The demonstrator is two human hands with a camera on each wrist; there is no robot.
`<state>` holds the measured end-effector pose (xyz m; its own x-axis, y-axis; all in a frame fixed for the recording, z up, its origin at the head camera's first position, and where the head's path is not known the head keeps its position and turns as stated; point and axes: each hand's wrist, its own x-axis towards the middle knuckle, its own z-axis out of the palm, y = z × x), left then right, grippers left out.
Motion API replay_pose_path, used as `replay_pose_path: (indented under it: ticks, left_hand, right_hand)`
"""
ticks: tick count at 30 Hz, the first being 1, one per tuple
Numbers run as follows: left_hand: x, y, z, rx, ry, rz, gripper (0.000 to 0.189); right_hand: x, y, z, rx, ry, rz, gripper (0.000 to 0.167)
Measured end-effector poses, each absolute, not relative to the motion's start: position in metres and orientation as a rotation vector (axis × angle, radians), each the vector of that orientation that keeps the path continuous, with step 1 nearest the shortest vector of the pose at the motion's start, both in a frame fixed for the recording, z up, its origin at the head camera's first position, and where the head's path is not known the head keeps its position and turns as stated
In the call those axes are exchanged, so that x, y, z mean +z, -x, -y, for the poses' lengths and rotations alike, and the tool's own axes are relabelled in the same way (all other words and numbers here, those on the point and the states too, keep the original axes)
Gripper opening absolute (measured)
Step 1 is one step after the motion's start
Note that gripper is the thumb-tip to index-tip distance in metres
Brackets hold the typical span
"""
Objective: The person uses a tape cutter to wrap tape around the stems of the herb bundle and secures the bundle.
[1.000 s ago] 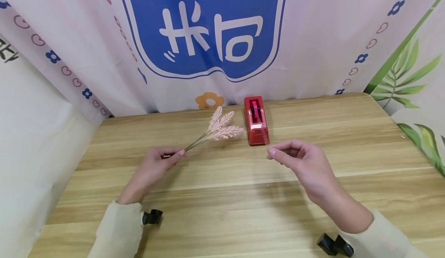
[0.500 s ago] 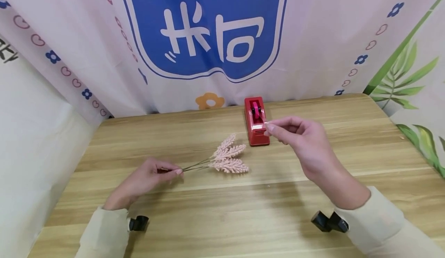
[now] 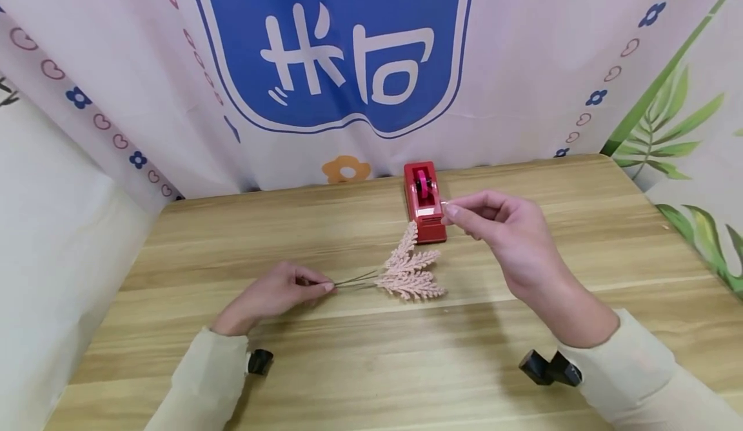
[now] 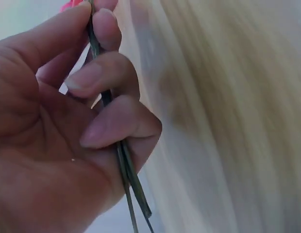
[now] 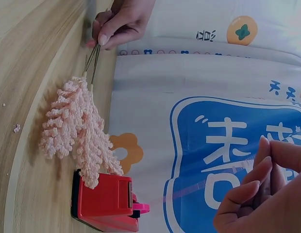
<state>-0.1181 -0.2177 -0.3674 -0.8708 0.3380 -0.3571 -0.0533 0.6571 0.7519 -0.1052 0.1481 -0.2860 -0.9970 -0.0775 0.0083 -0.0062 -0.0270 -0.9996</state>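
Note:
Between its thumb and fingers, my left hand (image 3: 278,294) grips the thin green stems (image 4: 135,187) of several pink artificial flower sprigs (image 3: 411,277). Their fluffy heads point right, low over the table in front of the red tape dispenser (image 3: 431,230). A pink tape core (image 3: 423,184) sits inside the dispenser. My right hand (image 3: 513,240) is raised at the dispenser's right, thumb and index finger pinched together. From those fingertips a strip of clear tape (image 5: 192,189) stretches back toward the dispenser in the right wrist view. In the left wrist view the curled fingers cross over the stems.
The wooden table (image 3: 371,366) ends at the back against a white cloth (image 3: 511,82) with a blue printed badge. A black wrist camera (image 3: 548,368) sits at the right sleeve, another wrist camera (image 3: 260,361) at the left one.
My right hand has risen away from me beside the dispenser, then stayed nearly still. The left hand has come nearer me, then gone right, bringing the sprigs in front of the dispenser.

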Motion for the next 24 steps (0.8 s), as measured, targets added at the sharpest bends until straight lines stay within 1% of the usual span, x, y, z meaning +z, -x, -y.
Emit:
replay_pose_path:
  ticks: [3, 9, 18, 24]
  left_hand:
    - [-0.367, 0.12, 0.208, 1.088, -0.204, -2.409, 0.024]
    - [-0.363, 0.124, 0.191, 1.025, -0.297, -2.382, 0.023]
    - [-0.36, 0.125, 0.173, 1.094, -0.585, -2.301, 0.015]
    - [-0.359, 0.126, 0.162, 1.055, -0.602, -2.397, 0.015]
  right_hand:
    - [-0.286, 0.105, -0.148, -2.208, 0.094, -2.164, 0.005]
    - [-0.286, 0.105, -0.146, -2.214, 0.103, -2.156, 0.005]
    - [-0.287, 0.105, -0.146, -2.215, 0.113, -2.153, 0.006]
    - [-0.287, 0.105, -0.147, -2.212, 0.114, -2.158, 0.006]
